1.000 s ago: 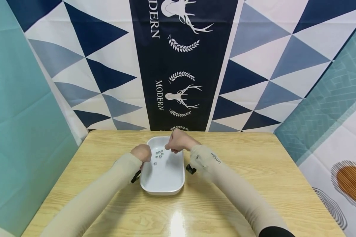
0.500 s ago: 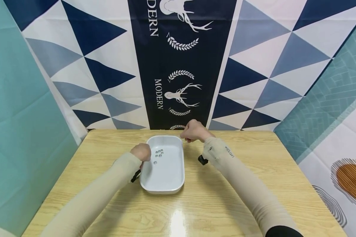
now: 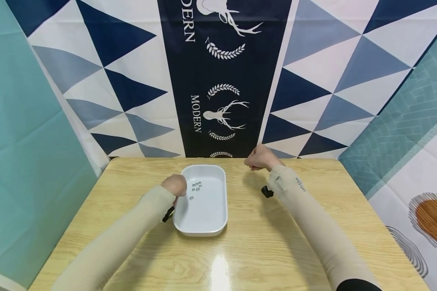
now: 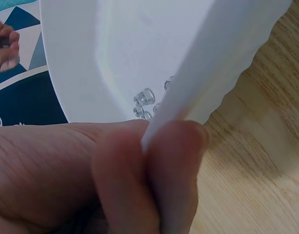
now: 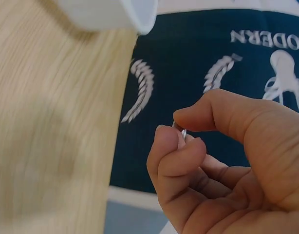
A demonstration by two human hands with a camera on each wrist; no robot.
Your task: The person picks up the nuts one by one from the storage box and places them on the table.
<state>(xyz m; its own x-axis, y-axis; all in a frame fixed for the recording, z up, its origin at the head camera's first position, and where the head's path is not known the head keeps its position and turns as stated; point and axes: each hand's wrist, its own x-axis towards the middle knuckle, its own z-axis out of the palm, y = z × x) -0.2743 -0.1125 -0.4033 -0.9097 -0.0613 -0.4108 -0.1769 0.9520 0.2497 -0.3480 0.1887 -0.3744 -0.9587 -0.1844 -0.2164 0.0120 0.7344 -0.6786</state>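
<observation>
A white tray (image 3: 201, 216) lies on the wooden table. My left hand (image 3: 175, 185) pinches its left wall, thumb and finger on either side of the rim in the left wrist view. Inside sit several small silver nuts (image 4: 146, 96), with flanged bases, grouped toward the far left of the tray. Right of the tray, above the table's back edge, is my right hand (image 3: 261, 157). Between its thumb and fingertips it pinches a small silver nut (image 5: 183, 132), mostly covered by the fingers; only a shiny edge shows.
The pale wooden table (image 3: 295, 226) ends at a patterned cloth backdrop (image 3: 223, 81) close behind the tray. A teal cloth (image 3: 32, 141) hangs along the left side, and another patterned cloth (image 3: 415, 161) is at the right.
My right hand has moved from over the tray out past its right rim and farther right, carrying the pinched nut. My left hand stays on the tray's left wall.
</observation>
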